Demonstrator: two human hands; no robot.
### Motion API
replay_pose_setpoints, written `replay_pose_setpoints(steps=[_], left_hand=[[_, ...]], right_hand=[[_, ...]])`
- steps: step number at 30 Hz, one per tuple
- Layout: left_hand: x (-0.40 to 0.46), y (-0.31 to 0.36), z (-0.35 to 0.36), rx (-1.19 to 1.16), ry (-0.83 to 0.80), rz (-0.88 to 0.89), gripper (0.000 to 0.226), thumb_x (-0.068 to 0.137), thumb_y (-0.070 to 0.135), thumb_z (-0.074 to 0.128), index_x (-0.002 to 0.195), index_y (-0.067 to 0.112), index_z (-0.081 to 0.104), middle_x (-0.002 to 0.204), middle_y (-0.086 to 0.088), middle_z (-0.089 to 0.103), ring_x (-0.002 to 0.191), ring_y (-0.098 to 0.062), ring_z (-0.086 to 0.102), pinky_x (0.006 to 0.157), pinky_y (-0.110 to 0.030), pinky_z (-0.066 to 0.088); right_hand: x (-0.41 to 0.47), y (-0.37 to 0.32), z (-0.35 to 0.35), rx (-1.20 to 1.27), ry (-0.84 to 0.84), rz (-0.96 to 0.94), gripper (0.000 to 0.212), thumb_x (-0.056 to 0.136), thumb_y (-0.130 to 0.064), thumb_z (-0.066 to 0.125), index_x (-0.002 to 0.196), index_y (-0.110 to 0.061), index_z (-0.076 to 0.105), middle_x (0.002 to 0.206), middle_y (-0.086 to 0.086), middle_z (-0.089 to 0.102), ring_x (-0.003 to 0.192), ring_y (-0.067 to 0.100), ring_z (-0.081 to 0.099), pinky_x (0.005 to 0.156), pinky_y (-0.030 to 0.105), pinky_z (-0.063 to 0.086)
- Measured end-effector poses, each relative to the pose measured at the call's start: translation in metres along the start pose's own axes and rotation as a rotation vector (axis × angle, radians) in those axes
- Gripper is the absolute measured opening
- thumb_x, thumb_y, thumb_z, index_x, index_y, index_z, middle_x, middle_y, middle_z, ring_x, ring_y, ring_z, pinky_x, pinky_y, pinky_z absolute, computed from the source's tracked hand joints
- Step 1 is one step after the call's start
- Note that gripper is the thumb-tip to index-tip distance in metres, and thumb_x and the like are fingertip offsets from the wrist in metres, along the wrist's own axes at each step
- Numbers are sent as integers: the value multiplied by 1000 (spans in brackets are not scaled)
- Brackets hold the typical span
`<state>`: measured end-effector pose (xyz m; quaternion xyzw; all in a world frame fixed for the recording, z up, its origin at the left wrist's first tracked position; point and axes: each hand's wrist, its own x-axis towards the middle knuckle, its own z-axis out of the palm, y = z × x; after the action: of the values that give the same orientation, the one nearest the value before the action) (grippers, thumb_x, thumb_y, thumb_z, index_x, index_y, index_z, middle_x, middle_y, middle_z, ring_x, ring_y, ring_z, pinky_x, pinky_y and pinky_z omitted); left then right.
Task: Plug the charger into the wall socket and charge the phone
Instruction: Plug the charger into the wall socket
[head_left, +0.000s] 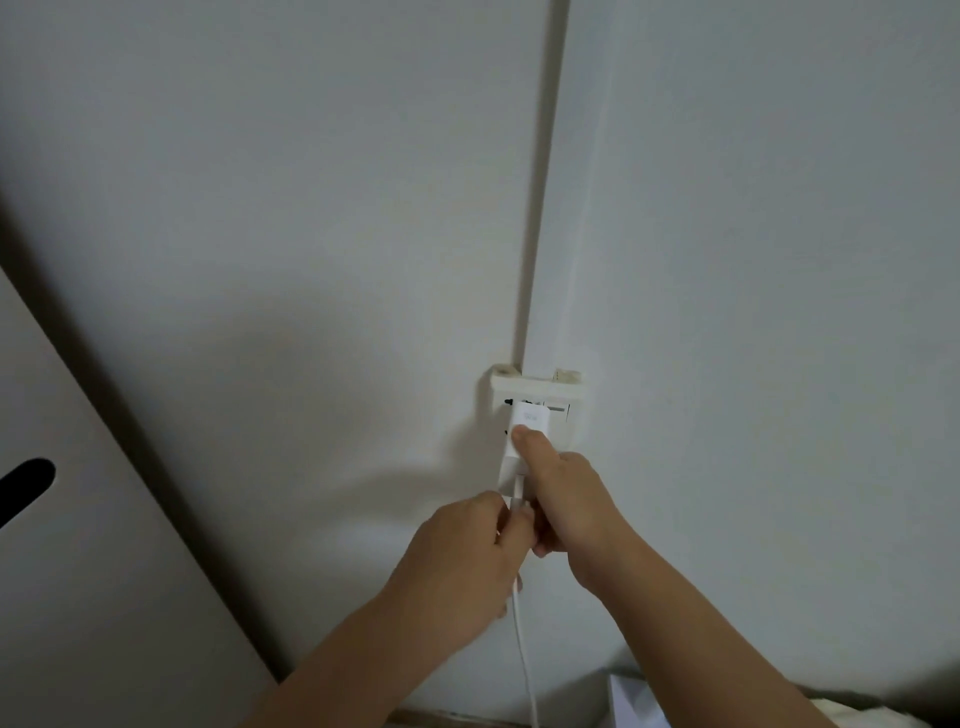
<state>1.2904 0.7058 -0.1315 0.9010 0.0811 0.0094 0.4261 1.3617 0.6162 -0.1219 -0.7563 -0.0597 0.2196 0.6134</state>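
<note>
White charger seated against wall socket on pale wall, right hand grip closed on charger body, thumb on its face, left hand grip pinching white cable just below charger, cable hanging downward, phone not visible.

Right hand hides socket's lower half.

White charger sits against the white wall socket, its white cable hanging down
</note>
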Motion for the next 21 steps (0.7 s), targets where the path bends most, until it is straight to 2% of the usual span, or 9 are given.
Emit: replay_pose_setpoints(steps=[3, 8, 10, 13, 16, 21], left_hand=[[-2, 4, 5, -161, -23, -94, 28, 92, 41, 33, 84, 21, 53, 55, 1, 63, 43, -11, 58, 54, -28, 55], [2, 10, 12, -217, -28, -126, 27, 93, 36, 28, 86, 17, 47, 64, -2, 55, 36, -12, 53, 51, -31, 52], [4, 11, 16, -224, -22, -143, 28, 93, 34, 29, 90, 14, 48, 68, -3, 52, 41, -15, 51, 49, -33, 49], [6, 9, 22, -222, 14, -134, 31, 93, 32, 30, 94, 8, 50, 63, -2, 46, 49, -15, 41, 49, -30, 35], [7, 8, 20, -258, 54, -142, 29, 93, 32, 31, 84, 11, 50, 57, 0, 42, 46, -13, 36, 46, -26, 27], [8, 1, 14, -224, 65, -108, 29, 92, 33, 33, 67, 24, 44, 52, 5, 43, 45, -7, 39, 51, -24, 32]], right_hand=[[0, -3, -3, -24, -27, 9, 47, 85, -42, 42, 50, -10, 46, 39, 3, 43, 26, 11, 36, 32, 16, 29], [-1, -9, -11, -64, -60, 51, 49, 85, -42, 42, 43, -16, 38, 32, -6, 37, 26, 9, 31, 34, 17, 25], [-1, -10, -12, -83, -63, 52, 49, 84, -41, 43, 41, -18, 37, 29, -8, 35, 25, 8, 29, 34, 17, 24], [-1, -11, -10, -96, -83, 51, 47, 82, -40, 46, 41, -20, 37, 28, -10, 33, 25, 7, 27, 33, 16, 22], [1, -11, -3, -66, -57, 29, 45, 81, -41, 47, 42, -20, 40, 30, -11, 35, 25, 6, 29, 33, 16, 23], [2, -5, 6, -15, 15, 35, 44, 80, -43, 47, 43, -20, 40, 30, -12, 35, 26, 3, 31, 39, 21, 26]])
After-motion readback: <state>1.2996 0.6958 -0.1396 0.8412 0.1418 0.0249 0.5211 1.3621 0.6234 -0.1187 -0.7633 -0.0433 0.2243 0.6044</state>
